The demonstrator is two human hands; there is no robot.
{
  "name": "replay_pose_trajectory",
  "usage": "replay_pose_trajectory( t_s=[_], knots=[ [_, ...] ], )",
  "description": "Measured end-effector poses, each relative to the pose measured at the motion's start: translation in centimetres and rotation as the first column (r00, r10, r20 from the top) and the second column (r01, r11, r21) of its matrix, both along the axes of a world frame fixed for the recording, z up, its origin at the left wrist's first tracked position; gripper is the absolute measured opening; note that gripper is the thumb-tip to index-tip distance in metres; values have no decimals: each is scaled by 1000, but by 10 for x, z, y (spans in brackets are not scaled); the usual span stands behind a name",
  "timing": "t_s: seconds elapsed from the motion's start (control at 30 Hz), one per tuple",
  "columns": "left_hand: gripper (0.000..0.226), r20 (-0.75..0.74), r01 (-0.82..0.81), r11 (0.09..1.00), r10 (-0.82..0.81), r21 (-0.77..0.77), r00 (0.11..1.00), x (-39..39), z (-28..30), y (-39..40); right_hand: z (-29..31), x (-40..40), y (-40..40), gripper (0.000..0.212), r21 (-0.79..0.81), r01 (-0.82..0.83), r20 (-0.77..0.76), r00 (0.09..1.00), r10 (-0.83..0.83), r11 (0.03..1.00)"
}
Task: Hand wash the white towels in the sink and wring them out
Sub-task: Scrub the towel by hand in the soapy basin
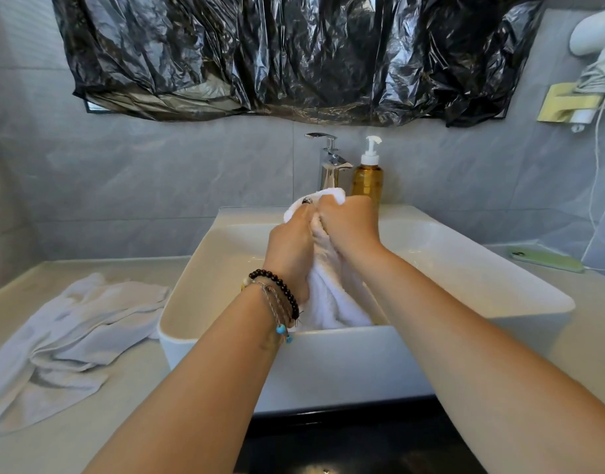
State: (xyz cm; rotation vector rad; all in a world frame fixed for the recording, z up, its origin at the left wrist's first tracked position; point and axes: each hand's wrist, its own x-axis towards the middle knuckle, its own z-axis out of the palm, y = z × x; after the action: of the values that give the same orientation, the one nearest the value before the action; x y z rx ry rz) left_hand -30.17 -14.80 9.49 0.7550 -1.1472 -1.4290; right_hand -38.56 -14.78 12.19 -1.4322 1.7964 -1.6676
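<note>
Centrally, both hands clench 1 white terry towel [328,289] above the basin of the white rectangular sink [465,268]. The left hand [290,244] wraps its curled fingers round the bunched cloth, and the right hand [348,220] fists the same roll just beside it at 1 o'clock, knuckles nearly touching. Fluffy folds bulge out above the fists, and the rest of the towel hangs down in soft pleats into the glossy basin, its lower end behind the near rim.

At 9 o'clock from the sink, a second white towel [65,336] lies crumpled and flat on the pale stone-like surface [130,422], its edge touching the sink's outer wall.

On the left wrist sit a dark beaded bracelet [280,289] and thin corded ones with turquoise beads.

At 12 o'clock behind the hands stands an angular chrome faucet [330,159], and just beside it at 3 o'clock an amber pump bottle [367,179] with a white dispenser head. Above, crinkled black plastic sheeting [287,53] covers the wall over grey marbled tiles. At 3 o'clock from the sink a flat, rounded, pale green object [547,260] rests on the surface.
</note>
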Motion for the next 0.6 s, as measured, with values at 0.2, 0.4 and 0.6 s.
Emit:
replay_pose_trajectory(
  t_s=[0.2,0.4,0.6],
  knots=[
    [31,23,-3,1000,3,19,1000,7,-2,-9,-18,20,34,38,-118,-56,-182,983,33,991],
    [15,-31,78,997,-77,28,997,7,4,4,-3,-5,7,39,-173,-40,-574,816,-68,984],
    [40,25,3,1000,-4,26,1000,11,17,-11,21,-67,15,56,328,-308,-358,834,419,893]
  ],
)
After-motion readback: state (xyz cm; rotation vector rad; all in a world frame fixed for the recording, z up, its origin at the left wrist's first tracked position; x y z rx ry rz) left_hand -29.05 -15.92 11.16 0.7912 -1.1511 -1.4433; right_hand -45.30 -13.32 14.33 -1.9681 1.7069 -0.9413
